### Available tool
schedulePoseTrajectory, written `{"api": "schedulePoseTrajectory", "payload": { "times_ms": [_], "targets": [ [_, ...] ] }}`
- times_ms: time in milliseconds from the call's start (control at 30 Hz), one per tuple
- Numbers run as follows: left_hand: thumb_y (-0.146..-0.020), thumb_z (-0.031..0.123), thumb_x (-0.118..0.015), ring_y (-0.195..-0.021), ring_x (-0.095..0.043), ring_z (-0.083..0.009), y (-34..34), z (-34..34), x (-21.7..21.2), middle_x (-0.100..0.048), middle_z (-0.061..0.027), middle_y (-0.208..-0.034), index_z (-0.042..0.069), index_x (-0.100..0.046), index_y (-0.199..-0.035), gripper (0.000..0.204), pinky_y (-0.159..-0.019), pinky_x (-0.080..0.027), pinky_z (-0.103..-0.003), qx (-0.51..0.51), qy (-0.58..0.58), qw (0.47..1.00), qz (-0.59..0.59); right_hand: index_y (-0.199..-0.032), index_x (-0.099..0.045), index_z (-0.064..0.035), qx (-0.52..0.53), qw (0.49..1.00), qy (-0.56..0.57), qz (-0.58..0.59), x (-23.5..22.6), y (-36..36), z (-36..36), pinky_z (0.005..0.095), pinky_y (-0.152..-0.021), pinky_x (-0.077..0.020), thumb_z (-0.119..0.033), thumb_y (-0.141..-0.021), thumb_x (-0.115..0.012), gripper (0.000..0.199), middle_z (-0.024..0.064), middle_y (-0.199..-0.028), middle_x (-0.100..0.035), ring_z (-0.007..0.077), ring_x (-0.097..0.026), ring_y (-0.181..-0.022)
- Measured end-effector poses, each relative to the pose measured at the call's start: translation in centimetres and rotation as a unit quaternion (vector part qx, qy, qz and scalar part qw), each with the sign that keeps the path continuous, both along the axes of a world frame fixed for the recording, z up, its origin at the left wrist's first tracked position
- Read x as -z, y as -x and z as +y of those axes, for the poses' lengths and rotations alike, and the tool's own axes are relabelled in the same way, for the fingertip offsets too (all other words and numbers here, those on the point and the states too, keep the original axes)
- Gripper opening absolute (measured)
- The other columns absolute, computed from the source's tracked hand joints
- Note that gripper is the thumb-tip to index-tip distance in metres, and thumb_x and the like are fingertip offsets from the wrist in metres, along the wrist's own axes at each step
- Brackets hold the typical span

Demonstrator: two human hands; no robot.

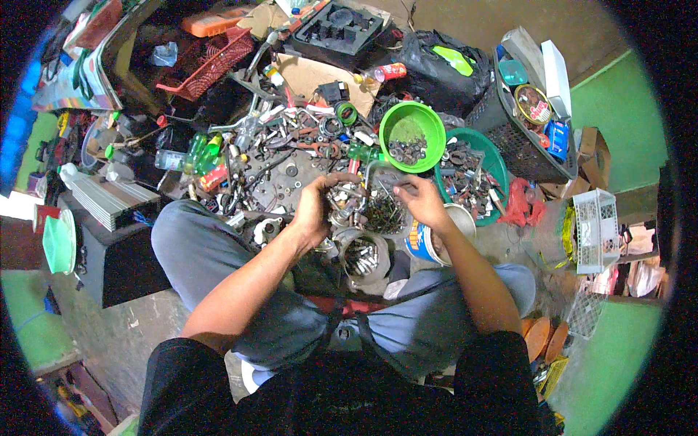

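My left hand (316,208) reaches over the pile of metal parts, its fingers curved inward toward a clear plastic container (390,222) of small dark screws or similar bits. Across from it, my right hand (425,203) is closed at the container's far right side, fingertips drawn together. Whatever either hand pinches is too small or hidden to make out. Just below the hands stands a round tub (354,274) with short, pale metal pieces in it. A white and blue tin (416,242) lies tilted under my right wrist.
Loose hardware (280,174) spreads across the floor ahead. A lime green bowl (440,138) and a dark green basin (502,171) hold more parts. A grey crate (487,116) stands at right, a red basket (240,47) at far left. A finned metal box (113,200) sits left of my knee.
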State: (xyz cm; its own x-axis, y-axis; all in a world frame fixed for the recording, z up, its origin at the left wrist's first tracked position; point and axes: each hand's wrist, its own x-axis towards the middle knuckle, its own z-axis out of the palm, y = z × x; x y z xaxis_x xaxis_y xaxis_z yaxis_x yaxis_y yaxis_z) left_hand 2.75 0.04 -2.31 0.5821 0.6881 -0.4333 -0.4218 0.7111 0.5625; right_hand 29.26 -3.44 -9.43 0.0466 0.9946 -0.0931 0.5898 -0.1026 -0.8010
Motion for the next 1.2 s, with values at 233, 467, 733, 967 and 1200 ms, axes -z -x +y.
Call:
{"api": "schedulePoseTrajectory", "payload": {
  "times_ms": [233,467,733,967,1200],
  "targets": [
    [-0.098,0.024,-0.042,-0.096,-0.061,-0.0230,-0.2,-0.5,-1.2,-0.061,-0.0091,-0.107,0.009,-0.055,-0.116,0.027,-0.083,-0.053,-0.042,0.035,-0.040,0.998,-0.029,-0.105,-0.065,-0.0001,-0.051,0.984,-0.049,0.164,-11.4,6.1,-0.2,0.0322,-0.076,-0.0525,-0.017,-0.086,-0.071,0.026,0.0119,-0.098,-0.067,0.0187,-0.065,-0.088],
    [-0.099,0.028,-0.049,-0.100,-0.056,-0.0167,-1.3,-1.4,-1.5,-0.059,-0.0052,-0.111,0.006,-0.054,-0.121,0.031,-0.086,-0.047,-0.034,0.042,-0.152,0.984,0.078,-0.101,-0.066,-0.0004,-0.128,0.984,-0.121,0.004,-12.7,6.8,-1.3,0.0359,-0.073,-0.0505,-0.023,-0.075,-0.080,0.037,0.0145,-0.090,-0.065,0.0274,-0.065,-0.082],
    [-0.100,0.053,-0.036,-0.099,-0.059,-0.0158,-2.0,-1.7,-1.9,-0.062,-0.0083,-0.110,0.002,-0.057,-0.121,0.060,-0.088,-0.049,-0.032,0.039,-0.128,0.980,0.144,-0.097,-0.066,0.0007,-0.074,0.991,-0.058,0.090,-11.1,6.5,-1.7,0.0349,-0.062,-0.0499,-0.018,-0.083,-0.071,0.024,0.0174,-0.079,-0.067,0.0217,-0.064,-0.064],
    [-0.101,0.051,-0.037,-0.092,-0.062,-0.0167,-2.1,-1.5,-1.9,-0.065,-0.0086,-0.103,0.000,-0.059,-0.117,0.057,-0.084,-0.051,-0.033,0.060,-0.082,0.986,0.134,-0.095,-0.065,0.0020,-0.054,0.981,-0.006,0.187,-10.0,5.6,-1.1,0.0339,-0.060,-0.0483,-0.015,-0.091,-0.063,0.017,0.0096,-0.074,-0.063,0.0149,-0.060,-0.069],
    [-0.100,0.047,-0.040,-0.093,-0.064,-0.0184,-1.9,-0.6,-1.1,-0.066,-0.0119,-0.106,0.000,-0.059,-0.114,0.052,-0.084,-0.052,-0.034,0.043,-0.066,0.994,0.080,-0.094,-0.065,0.0023,-0.025,0.958,0.087,0.273,-10.9,5.2,-0.8,0.0289,-0.059,-0.0512,-0.016,-0.096,-0.056,0.020,0.0040,-0.073,-0.058,0.0112,-0.057,-0.065]
  ]
}}
